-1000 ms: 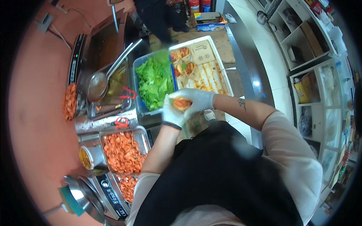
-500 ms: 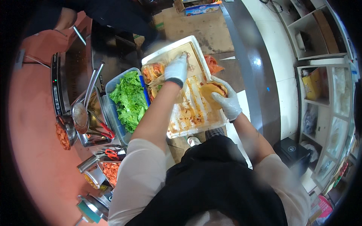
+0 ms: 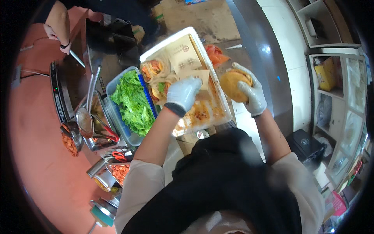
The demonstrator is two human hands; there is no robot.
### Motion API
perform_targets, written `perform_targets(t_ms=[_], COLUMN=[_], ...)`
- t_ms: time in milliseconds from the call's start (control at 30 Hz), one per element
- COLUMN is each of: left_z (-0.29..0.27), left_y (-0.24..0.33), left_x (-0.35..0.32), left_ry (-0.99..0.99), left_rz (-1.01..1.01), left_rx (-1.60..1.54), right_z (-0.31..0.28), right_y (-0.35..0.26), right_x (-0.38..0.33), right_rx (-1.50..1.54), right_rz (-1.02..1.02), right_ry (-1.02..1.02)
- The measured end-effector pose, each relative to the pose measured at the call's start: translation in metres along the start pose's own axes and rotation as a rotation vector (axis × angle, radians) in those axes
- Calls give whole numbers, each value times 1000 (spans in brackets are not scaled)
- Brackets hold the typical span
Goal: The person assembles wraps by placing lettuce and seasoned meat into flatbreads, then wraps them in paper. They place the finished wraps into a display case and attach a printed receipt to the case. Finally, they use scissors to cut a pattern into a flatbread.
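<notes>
Two-handed handling of a filled bun, as I view it remotely. At right of centre, the gloved right hand (image 3: 255,95) grips the bun (image 3: 233,84) by one side, thumb and fingers around its edge, the round crust tilted toward my lens. At centre, the gloved left hand (image 3: 183,93) appears to pinch a paper sheet (image 3: 203,75) above the white tray (image 3: 202,113); its fingertips are blurred. Likely faults: the bun, held on one side and beyond the tray's right rim, could gape and shed filling past the tray if the grip loosens or tilts further. The sheet could pick up sauce from the tray's stained floor if lowered, and the left hand, close to the lower of two wrapped buns (image 3: 159,87), could nudge it. Relative to the view half a second ago, the left hand has dropped from the paper stack (image 3: 181,52), the sheet now shows apart from that stack, and the bun has shifted rightward and upward in the frame, clear of the tray's right rim.
</notes>
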State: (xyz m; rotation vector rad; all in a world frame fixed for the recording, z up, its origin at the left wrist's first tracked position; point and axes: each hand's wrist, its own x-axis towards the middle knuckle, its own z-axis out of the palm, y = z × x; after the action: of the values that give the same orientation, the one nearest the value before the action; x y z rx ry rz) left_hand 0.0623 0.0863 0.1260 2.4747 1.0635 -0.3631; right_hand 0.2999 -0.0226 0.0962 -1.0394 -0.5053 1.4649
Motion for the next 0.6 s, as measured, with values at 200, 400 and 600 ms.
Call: perform_targets(t_ms=[200,400,600], left_z=[139,207,210], left_y=[-9,-8,3], left_x=[-36,-45,-62], left_ry=[-13,154,362], left_rz=[-211,-538,-427], left_rx=[-740,-1572,-1358], right_z=[6,29,39], right_y=[44,82,96], right_x=[-8,-27,-33], right_rx=[261,214,-234], right_rz=[277,413,344], right_ry=[-2,-9,40])
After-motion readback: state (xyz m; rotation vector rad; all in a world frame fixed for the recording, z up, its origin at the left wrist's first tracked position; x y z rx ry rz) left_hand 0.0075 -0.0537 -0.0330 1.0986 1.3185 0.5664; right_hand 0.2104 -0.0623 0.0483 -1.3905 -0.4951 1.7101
